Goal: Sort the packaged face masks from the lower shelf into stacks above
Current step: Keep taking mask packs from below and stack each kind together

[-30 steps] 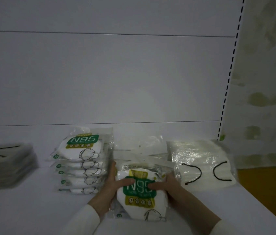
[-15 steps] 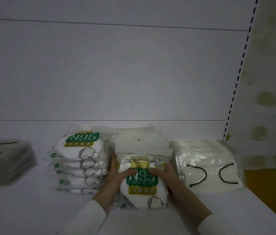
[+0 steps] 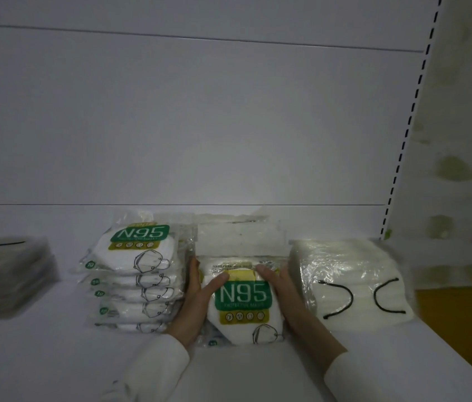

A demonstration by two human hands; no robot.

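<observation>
Since 1.0 s ago: N95 pack (image 3: 243, 303) has slid away from the shelf's front edge toward the back panel, and both hands have gone with it. Thumbs now sit on the yellow strip above the green label, no longer on the label itself.

Nearest: two white sleeves (image 3: 156, 369) enter from the bottom edge. Left hand (image 3: 195, 300) lies along the pack's left side, fingers (image 3: 193, 274) running down that edge, thumb across the top face. Right hand (image 3: 287, 294) mirrors it on the right side, thumb on top. Both hands grip the pack between thumb and fingers. Pack lies flat, label up, on at least one more pack of the same kind, whose corner shows beneath at front left. Depth of that pile cannot be told.

White shelf (image 3: 40, 358) carries everything. Just left of the left hand: N95 stack (image 3: 137, 274), several packs, slightly fanned. Just right of the right hand: clear-wrapped stack of white masks (image 3: 353, 288) with black ear loops. Far left, well apart: blurred grey mask stack (image 3: 5, 280), a black loop on top.

Behind the held pack: clear-wrapped white packs (image 3: 237, 239), print unreadable. Beyond: plain white back panel (image 3: 200, 126), with a slotted upright (image 3: 410, 120) at right.
</observation>
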